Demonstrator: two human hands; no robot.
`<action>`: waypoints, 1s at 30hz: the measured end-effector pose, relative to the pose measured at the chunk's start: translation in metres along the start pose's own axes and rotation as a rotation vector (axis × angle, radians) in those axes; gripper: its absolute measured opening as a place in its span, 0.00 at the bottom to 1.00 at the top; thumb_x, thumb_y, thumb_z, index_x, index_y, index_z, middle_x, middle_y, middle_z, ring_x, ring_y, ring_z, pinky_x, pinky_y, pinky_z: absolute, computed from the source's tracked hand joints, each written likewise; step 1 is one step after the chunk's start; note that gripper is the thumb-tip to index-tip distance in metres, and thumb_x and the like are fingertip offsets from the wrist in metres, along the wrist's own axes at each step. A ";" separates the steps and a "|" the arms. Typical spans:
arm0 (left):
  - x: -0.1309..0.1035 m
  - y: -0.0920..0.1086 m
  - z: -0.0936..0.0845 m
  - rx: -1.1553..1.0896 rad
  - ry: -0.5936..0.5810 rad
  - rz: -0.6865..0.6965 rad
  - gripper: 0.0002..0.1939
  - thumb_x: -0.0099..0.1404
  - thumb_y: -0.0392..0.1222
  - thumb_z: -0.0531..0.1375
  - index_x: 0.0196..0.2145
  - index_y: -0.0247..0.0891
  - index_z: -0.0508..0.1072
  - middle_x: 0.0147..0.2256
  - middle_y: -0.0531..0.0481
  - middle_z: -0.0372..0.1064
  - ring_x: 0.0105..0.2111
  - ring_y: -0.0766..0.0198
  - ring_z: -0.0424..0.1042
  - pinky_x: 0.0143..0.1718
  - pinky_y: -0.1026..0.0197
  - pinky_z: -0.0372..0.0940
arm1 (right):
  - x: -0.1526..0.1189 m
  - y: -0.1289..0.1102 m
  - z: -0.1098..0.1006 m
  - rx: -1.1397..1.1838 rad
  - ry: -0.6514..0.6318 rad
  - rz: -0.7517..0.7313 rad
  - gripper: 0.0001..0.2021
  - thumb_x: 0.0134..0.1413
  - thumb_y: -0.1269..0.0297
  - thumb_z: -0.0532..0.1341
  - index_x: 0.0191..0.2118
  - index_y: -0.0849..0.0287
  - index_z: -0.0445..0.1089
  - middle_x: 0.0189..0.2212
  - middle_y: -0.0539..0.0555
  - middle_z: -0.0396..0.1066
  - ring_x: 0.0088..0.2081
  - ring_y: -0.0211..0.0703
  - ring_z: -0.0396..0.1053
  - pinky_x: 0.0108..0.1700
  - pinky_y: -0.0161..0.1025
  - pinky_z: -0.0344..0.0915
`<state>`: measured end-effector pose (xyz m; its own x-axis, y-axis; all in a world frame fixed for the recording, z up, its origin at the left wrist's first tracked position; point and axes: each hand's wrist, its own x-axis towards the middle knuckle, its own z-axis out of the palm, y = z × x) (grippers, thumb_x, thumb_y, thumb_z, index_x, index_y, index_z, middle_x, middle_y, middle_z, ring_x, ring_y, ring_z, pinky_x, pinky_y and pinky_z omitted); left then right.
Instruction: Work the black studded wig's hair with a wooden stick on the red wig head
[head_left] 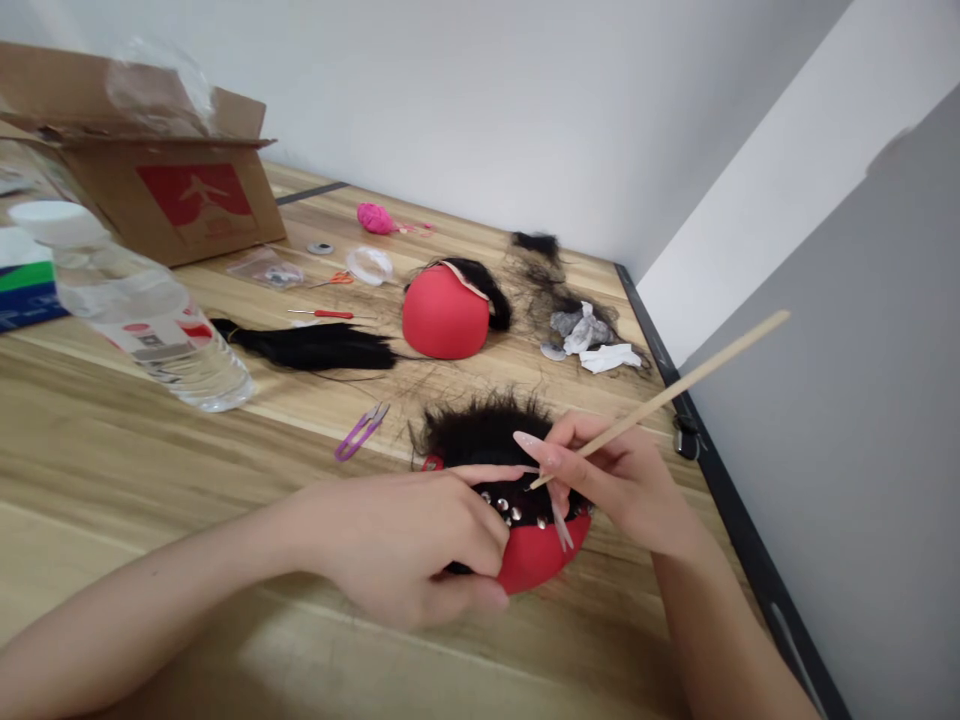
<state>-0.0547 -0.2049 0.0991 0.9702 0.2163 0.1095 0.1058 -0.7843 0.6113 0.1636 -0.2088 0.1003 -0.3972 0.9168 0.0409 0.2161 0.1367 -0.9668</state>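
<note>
Close in front of me sits a red dome-shaped form (pixel 541 556) bearing a black hairpiece (pixel 480 428) with loose strands along its far side. Shiny round-headed pins (pixel 502 505) dot the dark band at its edge. My left hand (pixel 420 535) grips the form from the left, its index finger stretched across the band and its thumb low on the red surface. Pinched in my right hand (pixel 611 480) is a thin wooden stick (pixel 675 388), its lower tip at the band. Below those fingers a small forked metal tool (pixel 562 528) points down; its other end is hidden.
Purple thread snips (pixel 362 432) lie left of the form. Behind are a bundle of black hair (pixel 322 347), a second red dome (pixel 445 312) and loose hair with crumpled tissue (pixel 585 330). A water bottle (pixel 150 310) and an open cardboard box (pixel 172 200) stand left.
</note>
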 end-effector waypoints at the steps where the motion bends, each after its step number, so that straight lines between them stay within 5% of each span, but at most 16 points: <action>1: 0.000 -0.001 -0.001 -0.014 -0.009 0.006 0.19 0.69 0.36 0.58 0.22 0.39 0.56 0.23 0.58 0.65 0.26 0.68 0.66 0.65 0.54 0.54 | 0.000 0.000 0.000 -0.005 -0.016 0.017 0.17 0.59 0.52 0.65 0.26 0.59 0.70 0.16 0.46 0.69 0.18 0.31 0.67 0.21 0.27 0.62; 8: -0.001 -0.005 -0.002 -0.088 -0.023 0.022 0.19 0.68 0.35 0.57 0.22 0.39 0.56 0.23 0.57 0.63 0.25 0.69 0.65 0.49 0.64 0.67 | 0.004 0.003 -0.001 -0.082 -0.118 0.098 0.19 0.60 0.49 0.63 0.28 0.60 0.68 0.17 0.46 0.67 0.19 0.30 0.64 0.21 0.27 0.58; 14: 0.000 -0.007 -0.003 -0.108 -0.028 0.033 0.18 0.69 0.35 0.57 0.22 0.39 0.59 0.23 0.59 0.66 0.26 0.70 0.68 0.67 0.52 0.52 | 0.005 0.004 0.002 -0.084 -0.125 0.143 0.21 0.60 0.45 0.61 0.28 0.58 0.65 0.16 0.44 0.64 0.16 0.31 0.63 0.18 0.28 0.58; 24: 0.000 -0.006 -0.001 -0.100 -0.024 0.027 0.19 0.68 0.35 0.58 0.21 0.38 0.57 0.23 0.60 0.64 0.25 0.71 0.65 0.65 0.53 0.55 | 0.005 0.006 -0.003 -0.033 -0.210 0.142 0.18 0.63 0.48 0.60 0.33 0.59 0.66 0.19 0.43 0.63 0.21 0.31 0.64 0.23 0.27 0.62; 30: 0.001 -0.009 -0.001 -0.180 -0.027 0.055 0.18 0.68 0.34 0.57 0.21 0.39 0.57 0.23 0.57 0.64 0.25 0.70 0.64 0.36 0.68 0.66 | 0.004 0.006 -0.004 -0.016 -0.232 0.146 0.17 0.60 0.49 0.63 0.34 0.58 0.65 0.21 0.43 0.63 0.21 0.31 0.65 0.23 0.28 0.61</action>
<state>-0.0552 -0.1972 0.0942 0.9793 0.1581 0.1268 0.0141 -0.6774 0.7354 0.1673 -0.2030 0.0953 -0.5538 0.8172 -0.1597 0.2999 0.0168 -0.9538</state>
